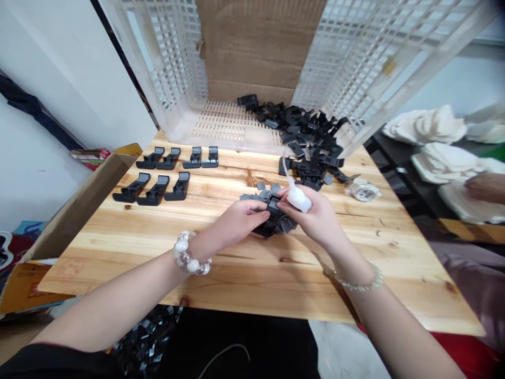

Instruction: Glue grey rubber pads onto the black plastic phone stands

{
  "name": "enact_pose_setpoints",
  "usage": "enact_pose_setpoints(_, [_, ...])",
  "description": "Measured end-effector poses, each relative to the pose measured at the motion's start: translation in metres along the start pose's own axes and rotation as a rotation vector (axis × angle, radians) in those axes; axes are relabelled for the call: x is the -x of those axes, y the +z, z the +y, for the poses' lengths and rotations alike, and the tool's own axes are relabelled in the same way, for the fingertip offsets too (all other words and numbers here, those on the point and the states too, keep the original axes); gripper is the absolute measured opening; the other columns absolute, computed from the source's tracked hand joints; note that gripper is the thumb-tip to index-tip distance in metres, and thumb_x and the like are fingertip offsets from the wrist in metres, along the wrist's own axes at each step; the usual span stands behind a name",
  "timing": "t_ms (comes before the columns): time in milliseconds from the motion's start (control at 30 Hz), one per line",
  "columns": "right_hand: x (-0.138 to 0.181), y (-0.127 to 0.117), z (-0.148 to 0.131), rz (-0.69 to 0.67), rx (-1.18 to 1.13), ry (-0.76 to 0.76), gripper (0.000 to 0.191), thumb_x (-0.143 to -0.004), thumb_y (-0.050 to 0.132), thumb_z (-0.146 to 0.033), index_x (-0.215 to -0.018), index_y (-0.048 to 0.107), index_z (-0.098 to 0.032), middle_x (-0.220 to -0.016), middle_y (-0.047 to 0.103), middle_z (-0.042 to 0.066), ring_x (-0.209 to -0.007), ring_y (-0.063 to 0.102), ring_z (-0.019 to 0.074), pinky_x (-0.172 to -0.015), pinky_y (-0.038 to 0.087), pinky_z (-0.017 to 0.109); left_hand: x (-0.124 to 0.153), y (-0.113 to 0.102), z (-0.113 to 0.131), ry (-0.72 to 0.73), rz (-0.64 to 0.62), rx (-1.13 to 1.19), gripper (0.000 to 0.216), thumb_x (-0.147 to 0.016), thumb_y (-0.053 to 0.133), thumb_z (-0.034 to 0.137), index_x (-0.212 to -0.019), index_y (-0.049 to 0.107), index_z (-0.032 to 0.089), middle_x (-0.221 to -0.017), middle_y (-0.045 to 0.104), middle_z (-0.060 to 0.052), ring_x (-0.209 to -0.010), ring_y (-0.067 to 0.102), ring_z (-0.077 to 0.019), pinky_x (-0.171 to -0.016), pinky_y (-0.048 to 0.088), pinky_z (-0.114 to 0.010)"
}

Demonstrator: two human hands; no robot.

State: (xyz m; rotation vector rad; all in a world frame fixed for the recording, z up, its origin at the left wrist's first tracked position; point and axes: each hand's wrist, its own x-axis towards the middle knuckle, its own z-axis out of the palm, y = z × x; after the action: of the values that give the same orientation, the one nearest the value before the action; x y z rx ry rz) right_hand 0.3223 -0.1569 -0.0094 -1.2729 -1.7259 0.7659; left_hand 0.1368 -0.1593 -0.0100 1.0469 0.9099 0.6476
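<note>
My left hand (pixel 250 215) is closed, thumb and fingers pinching a small black plastic piece (pixel 273 205) over a pile of small grey and black pieces (pixel 286 225) on the wooden table. Beside it, my right hand (pixel 315 216) grips a small white bottle with a thin nozzle (pixel 299 199), the nozzle pointing up and away from me. The right fingertips also reach the piece in the left hand. Farther left, several black plastic clips (pixel 153 190) lie in two rows, some with a grey pad on top.
A white plastic crate (pixel 177 123) on its side holds a heap of black parts (pixel 303 123), spilling onto the wooden table (pixel 236 279). A clear tape roll (pixel 363 190) lies at right. Another person's hand (pixel 487 188) rests by white cloth stacks (pixel 445 163). Cardboard (pixel 84 202) stands left.
</note>
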Motion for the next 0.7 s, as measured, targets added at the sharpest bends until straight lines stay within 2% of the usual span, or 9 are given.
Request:
enact_pose_setpoints(233, [0.0006,-0.0006,-0.0008,0.002,0.063,-0.099,0.011,-0.079,0.07,-0.024,-0.089,0.069,-0.018,-0.092,0.072,0.005,-0.086,0.065,0.0211,-0.077,0.048,0.033,-0.0002,-0.0006,-0.0003,0.059,0.037,-0.109,0.012,-0.085,0.057,0.014,-0.08,0.068,0.015,-0.072,0.068,0.0,-0.075,0.066,-0.0158,-0.08,0.055,-0.033])
enact_pose_setpoints(433, [-0.0011,-0.0022,0.0009,-0.002,0.016,-0.064,0.013,-0.077,0.073,-0.025,-0.086,0.068,-0.017,-0.094,0.071,0.006,-0.088,0.065,0.0223,-0.083,0.048,0.037,-0.0007,-0.0007,-0.0015,0.059,0.013,-0.075,0.014,-0.086,0.056,0.014,-0.086,0.07,0.015,-0.075,0.069,-0.002,-0.075,0.067,-0.0161,-0.08,0.055,-0.034])
enact_pose_setpoints(700, [0.001,0.0015,0.0012,0.023,0.043,-0.061,0.011,-0.077,0.071,-0.025,-0.085,0.067,-0.018,-0.091,0.071,0.005,-0.082,0.064,0.0213,-0.076,0.047,0.035,0.0005,-0.0006,-0.0013,0.061,0.008,-0.072,0.013,-0.087,0.056,0.015,-0.084,0.068,0.015,-0.074,0.068,-0.001,-0.075,0.066,-0.0155,-0.081,0.055,-0.034])
